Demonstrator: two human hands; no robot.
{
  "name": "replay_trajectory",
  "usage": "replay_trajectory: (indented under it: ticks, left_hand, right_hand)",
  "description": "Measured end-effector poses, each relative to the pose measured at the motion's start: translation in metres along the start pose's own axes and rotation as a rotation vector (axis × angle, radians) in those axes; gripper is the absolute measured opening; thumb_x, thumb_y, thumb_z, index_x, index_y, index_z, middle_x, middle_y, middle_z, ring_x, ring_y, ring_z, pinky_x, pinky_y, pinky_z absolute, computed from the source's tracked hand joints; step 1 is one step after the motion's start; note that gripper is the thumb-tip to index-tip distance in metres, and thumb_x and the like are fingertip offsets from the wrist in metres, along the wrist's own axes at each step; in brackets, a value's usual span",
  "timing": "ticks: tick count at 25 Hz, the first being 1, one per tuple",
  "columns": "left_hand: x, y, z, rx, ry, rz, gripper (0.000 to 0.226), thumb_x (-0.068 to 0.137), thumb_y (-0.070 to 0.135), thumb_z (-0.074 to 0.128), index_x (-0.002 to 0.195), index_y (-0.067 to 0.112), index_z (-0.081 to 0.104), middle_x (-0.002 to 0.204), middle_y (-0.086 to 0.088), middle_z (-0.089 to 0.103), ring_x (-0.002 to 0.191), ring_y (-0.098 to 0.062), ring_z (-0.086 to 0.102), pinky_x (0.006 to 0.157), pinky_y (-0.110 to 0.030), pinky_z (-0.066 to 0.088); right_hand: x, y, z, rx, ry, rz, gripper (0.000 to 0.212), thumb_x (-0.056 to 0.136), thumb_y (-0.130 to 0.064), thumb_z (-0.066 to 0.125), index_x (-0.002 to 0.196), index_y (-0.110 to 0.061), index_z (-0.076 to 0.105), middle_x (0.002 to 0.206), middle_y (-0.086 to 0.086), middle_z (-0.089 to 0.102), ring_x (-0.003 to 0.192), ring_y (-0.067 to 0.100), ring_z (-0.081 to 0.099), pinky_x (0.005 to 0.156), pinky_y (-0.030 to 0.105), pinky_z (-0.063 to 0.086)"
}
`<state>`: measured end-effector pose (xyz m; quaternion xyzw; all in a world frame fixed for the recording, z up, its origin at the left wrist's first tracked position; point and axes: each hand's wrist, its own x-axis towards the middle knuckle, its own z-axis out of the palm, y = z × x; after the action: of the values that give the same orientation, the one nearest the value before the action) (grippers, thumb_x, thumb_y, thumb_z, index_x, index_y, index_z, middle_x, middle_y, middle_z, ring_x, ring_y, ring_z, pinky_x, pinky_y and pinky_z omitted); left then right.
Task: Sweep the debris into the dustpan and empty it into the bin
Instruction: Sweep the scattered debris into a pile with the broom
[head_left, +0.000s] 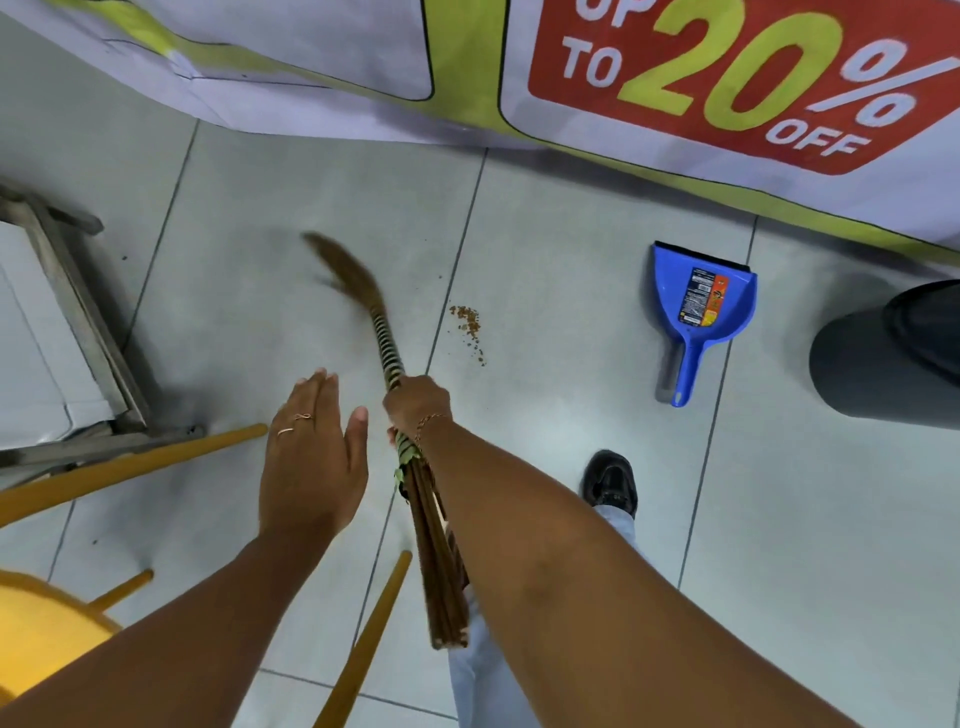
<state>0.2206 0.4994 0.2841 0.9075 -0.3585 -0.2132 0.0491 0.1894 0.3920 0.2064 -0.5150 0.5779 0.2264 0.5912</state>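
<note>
Head view: early stage, I see nothing collected yet. Debris (469, 325) lies loose on the floor; dustpan (696, 312) sits empty well to its right, bin (883, 358) beyond. My right hand (418, 402) is closed around the broom (387, 353) (bristles blurred, left of the debris). Left hand (311, 457) is open, holding nothing.

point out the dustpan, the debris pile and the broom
dustpan (701, 304): head view, on the blue pan beside its label
debris pile (467, 319): head view, on the brown crumbs on the tile
broom (387, 340): head view, on the striped binding above the right hand
</note>
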Motion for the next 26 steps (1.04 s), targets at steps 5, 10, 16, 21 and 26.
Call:
replay_trajectory:
  ticks: [5,10,16,21,26]
  left_hand:
    - [0.000,-0.014,-0.007,-0.037,0.004,-0.001,0.047,0.097,0.024,0.040,0.136,-0.003,0.037,0.141,-0.026,0.044,0.133,-0.040,0.037,0.110,-0.049,0.031]
    - [-0.004,-0.025,-0.009,-0.033,0.001,-0.003,0.048,0.097,0.023,0.041,0.136,-0.004,0.038,0.141,-0.026,0.044,0.133,-0.040,0.037,0.110,-0.050,0.032]
    - [-0.012,-0.021,0.005,-0.040,-0.023,-0.004,0.048,0.096,0.023,0.044,0.133,-0.007,0.040,0.134,-0.031,0.049,0.128,-0.044,0.042,0.107,-0.054,0.036]
    - [-0.020,0.014,0.021,-0.083,-0.072,-0.022,0.053,0.096,0.029,0.040,0.137,-0.003,0.034,0.138,-0.029,0.045,0.132,-0.041,0.038,0.110,-0.050,0.032]
    - [-0.019,0.056,0.034,-0.073,-0.108,0.024,0.051,0.096,0.028,0.041,0.137,-0.003,0.037,0.136,-0.028,0.049,0.133,-0.039,0.039,0.112,-0.047,0.032]
  right_hand:
    - [-0.011,0.013,0.031,0.207,0.133,0.063,0.029,0.092,-0.017,0.045,0.113,-0.005,0.061,0.085,0.007,0.067,0.073,0.026,0.066,0.069,0.028,0.055]
    - [-0.056,0.047,0.056,0.524,0.173,0.161,0.026,0.092,-0.014,0.043,0.111,-0.011,0.060,0.060,0.002,0.055,0.040,0.015,0.053,0.043,0.024,0.051]
    - [-0.096,0.082,0.025,0.536,0.266,-0.066,0.044,0.091,-0.021,0.053,0.132,-0.038,0.050,0.081,0.005,0.069,0.058,0.023,0.064,0.052,0.030,0.060]
    - [-0.018,0.063,-0.092,0.086,0.473,-0.086,0.038,0.090,-0.021,0.044,0.125,-0.023,0.058,0.108,0.015,0.071,0.091,0.036,0.069,0.082,0.046,0.060]
    - [0.005,0.060,-0.175,-0.449,0.406,-0.037,0.035,0.091,-0.019,0.043,0.123,-0.009,0.055,0.121,0.015,0.058,0.107,0.035,0.061,0.084,0.037,0.055]
